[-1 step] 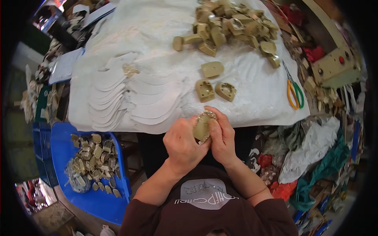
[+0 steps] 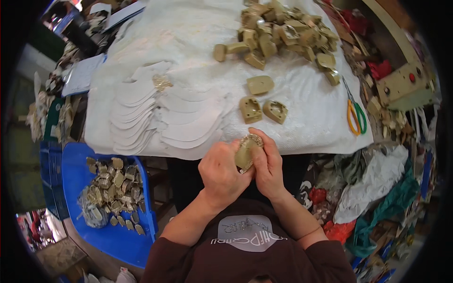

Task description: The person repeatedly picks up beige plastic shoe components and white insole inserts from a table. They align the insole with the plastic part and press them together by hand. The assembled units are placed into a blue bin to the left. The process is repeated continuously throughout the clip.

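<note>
A small tan, teardrop-shaped moulded block (image 2: 245, 154) with a glittery trim around its upper edge was held between both hands just below the near edge of the table (image 2: 302, 127). The left hand (image 2: 221, 172) was clenched around the block's left side, and the right hand (image 2: 268, 162) was closed on its right side, the thumb and fingers pressed against the trim. The block was kept in front of the person's chest, off the table.

Just beyond the hands, three similar tan blocks (image 2: 260, 104) were laid apart on the white cloth covering the table, two showing hollowed undersides and one a smooth face. Farther back, a large heap of the same tan blocks (image 2: 283, 35) was piled, apparently not yet handled. To the left of the hands, rows of white, curved cut-out pieces (image 2: 160, 115) were spread in overlapping fans, and a small glittery ornament (image 2: 162, 82) was set on top of them. A pair of scissors with orange and green handles (image 2: 355, 115) was placed at the right of the table.

Below the table on the left, a blue tray (image 2: 118, 236) was filled in part with small metallic-looking pieces (image 2: 113, 188), which might be judged finished ones, though that could not be told for certain. Judging by the large heap left and the single block in hand, most of the work appeared to remain. Crumpled cloth and plastic scraps (image 2: 373, 188) were strewn to the right.
</note>
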Demonstrator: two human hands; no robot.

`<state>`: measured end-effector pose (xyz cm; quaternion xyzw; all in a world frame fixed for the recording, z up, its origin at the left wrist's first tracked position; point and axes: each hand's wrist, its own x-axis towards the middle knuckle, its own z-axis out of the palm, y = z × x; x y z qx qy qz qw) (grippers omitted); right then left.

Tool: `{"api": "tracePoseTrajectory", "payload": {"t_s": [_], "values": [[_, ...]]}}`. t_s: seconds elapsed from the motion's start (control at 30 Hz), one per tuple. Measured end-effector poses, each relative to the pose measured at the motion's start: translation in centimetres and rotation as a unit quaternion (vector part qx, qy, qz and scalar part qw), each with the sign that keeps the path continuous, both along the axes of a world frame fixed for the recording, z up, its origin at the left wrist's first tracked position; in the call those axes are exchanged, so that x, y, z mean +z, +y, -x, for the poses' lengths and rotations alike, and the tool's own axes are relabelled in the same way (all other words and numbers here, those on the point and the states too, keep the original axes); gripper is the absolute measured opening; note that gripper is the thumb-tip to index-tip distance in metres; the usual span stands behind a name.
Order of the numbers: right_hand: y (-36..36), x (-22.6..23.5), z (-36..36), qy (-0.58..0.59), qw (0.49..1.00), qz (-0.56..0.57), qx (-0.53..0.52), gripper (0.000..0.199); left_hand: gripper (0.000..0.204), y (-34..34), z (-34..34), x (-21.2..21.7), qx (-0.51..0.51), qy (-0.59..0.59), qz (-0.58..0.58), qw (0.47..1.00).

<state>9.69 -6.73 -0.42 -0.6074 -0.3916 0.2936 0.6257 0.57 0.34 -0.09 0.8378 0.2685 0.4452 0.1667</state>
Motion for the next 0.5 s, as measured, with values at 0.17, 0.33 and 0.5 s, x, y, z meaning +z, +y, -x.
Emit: {"api": "tracePoseTrajectory", "payload": {"t_s": [0.17,0.33,0.5], "values": [[1.4,0.3,-0.1,-0.093,0.982,0.011,0.162,0.049,0.051,0.6,4.0,-1.0,0.006,-0.033,0.115,0.993],[5.6,1.5,-1.5,-0.288,0.941,-0.080,0.157,0.036,0.048,4.1,11.6,-2.7,0.170,-0.064,0.183,0.966],[7.7,1.0,-1.8,-0.457,0.881,-0.041,0.111,0.024,0.054,8.3,26.9,-5.5,0.465,0.044,0.144,0.873]]}}
